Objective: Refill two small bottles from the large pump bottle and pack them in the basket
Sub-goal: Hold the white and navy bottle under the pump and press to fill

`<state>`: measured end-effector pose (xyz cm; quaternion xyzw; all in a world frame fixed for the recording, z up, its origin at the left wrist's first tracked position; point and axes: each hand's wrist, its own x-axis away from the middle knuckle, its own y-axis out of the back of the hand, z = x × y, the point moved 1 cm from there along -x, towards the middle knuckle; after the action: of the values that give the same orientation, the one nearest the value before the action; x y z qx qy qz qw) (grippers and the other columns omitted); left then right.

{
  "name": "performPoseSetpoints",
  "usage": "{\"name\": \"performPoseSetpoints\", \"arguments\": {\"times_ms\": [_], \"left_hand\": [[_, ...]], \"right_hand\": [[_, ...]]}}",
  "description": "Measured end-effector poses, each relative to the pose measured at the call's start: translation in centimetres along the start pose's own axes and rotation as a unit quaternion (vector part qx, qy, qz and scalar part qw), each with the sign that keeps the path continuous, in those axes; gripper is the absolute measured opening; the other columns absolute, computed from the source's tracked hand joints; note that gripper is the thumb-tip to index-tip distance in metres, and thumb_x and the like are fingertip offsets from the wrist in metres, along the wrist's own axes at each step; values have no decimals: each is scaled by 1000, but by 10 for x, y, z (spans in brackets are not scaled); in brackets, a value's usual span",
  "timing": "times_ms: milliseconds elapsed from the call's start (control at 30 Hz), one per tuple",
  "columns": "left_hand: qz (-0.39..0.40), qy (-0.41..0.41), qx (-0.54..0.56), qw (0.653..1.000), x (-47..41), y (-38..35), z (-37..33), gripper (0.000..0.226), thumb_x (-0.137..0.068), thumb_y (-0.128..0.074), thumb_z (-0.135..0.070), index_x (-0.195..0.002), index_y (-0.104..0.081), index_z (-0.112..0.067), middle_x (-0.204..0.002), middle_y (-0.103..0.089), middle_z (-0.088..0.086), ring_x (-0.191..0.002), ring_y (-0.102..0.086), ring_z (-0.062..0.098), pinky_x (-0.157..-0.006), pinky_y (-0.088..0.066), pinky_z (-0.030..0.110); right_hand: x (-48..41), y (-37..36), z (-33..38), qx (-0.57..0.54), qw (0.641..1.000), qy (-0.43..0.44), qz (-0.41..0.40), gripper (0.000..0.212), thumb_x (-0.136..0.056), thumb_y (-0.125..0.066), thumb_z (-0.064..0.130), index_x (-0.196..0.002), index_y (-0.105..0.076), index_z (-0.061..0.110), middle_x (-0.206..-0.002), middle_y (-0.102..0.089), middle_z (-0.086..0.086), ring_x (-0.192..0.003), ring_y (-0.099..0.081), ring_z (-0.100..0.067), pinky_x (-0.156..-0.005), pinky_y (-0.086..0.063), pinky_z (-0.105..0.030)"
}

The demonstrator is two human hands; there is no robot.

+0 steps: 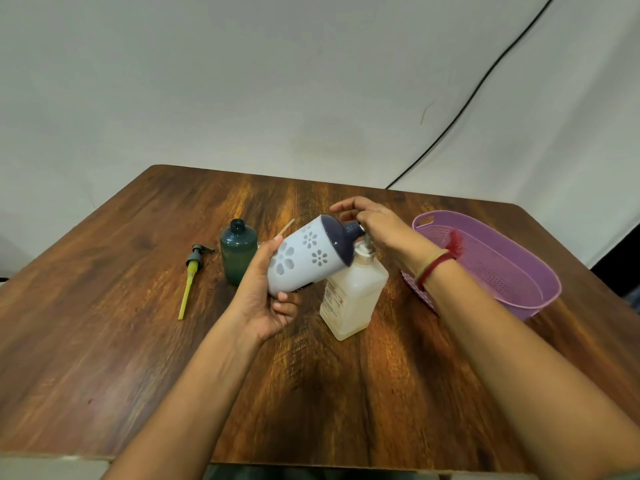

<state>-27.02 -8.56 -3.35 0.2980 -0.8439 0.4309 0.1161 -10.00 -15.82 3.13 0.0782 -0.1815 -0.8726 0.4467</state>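
Observation:
My left hand (268,299) grips a white bottle with flower cut-outs and a dark blue top (308,254), tilted so its neck points right toward the pump of the large translucent pump bottle (353,292). My right hand (377,226) sits on that pump head, fingers curled over it. A small dark green bottle (238,251) stands open to the left, its pump cap with a yellow tube (192,275) lying on the table beside it. The purple basket (540,271) stands at the right with nothing visible inside.
The wooden table (311,393) ends close to me at the bottom of the view. A thin light stick (286,226) lies behind the white bottle. A black cable (485,81) runs down the white wall at the back right.

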Motion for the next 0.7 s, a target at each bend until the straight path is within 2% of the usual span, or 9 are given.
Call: {"name": "performPoseSetpoints", "arguments": {"times_ms": [200, 333, 500, 600, 700], "left_hand": [[-14, 10, -6, 1000, -2, 4, 3, 36, -76, -64, -53, -79, -59, -18, -73, -58, 4, -30, -36, 3, -29, -28, 8], [0, 5, -1, 1000, 0, 2, 0, 36, -76, -64, -53, -81, -59, -18, -73, -59, 4, -29, -36, 3, -30, -28, 8], [-8, 1, -7, 1000, -2, 1, 0, 36, -77, -64, -52, -80, -60, -17, -70, -60, 5, -30, -37, 4, -30, -29, 8], [-6, 12, -3, 1000, -3, 4, 3, 38, -74, -66, -53, -84, -60, -17, -76, -58, 5, -30, -38, 4, -30, -30, 9], [-4, 5, -9, 1000, -1, 4, 1, 39, -73, -66, -54, -85, -59, -18, -75, -57, 3, -31, -36, 3, -31, -29, 8]], "right_hand": [[2, -7, -12, -27, 1000, 4, -7, 40, -91, -29, -4, -96, -60, 21, -120, -51, -12, -108, -48, -21, -87, -44, -28], [3, -1, 2, -5, 1000, -9, -4, 37, -92, -30, -4, -105, -59, 15, -116, -51, -9, -101, -49, -17, -73, -44, -21], [9, -7, -6, -91, 995, -3, -40, 38, -89, -28, -7, -100, -61, 8, -107, -57, -11, -89, -55, -13, -70, -48, -20], [11, -9, -6, -77, 996, 4, -33, 37, -89, -28, -7, -103, -60, 5, -98, -58, -6, -83, -54, -10, -66, -47, -16], [10, -6, 3, -39, 999, -3, -10, 36, -91, -29, -5, -99, -61, 9, -93, -59, 1, -86, -55, -11, -65, -47, -15]]}}
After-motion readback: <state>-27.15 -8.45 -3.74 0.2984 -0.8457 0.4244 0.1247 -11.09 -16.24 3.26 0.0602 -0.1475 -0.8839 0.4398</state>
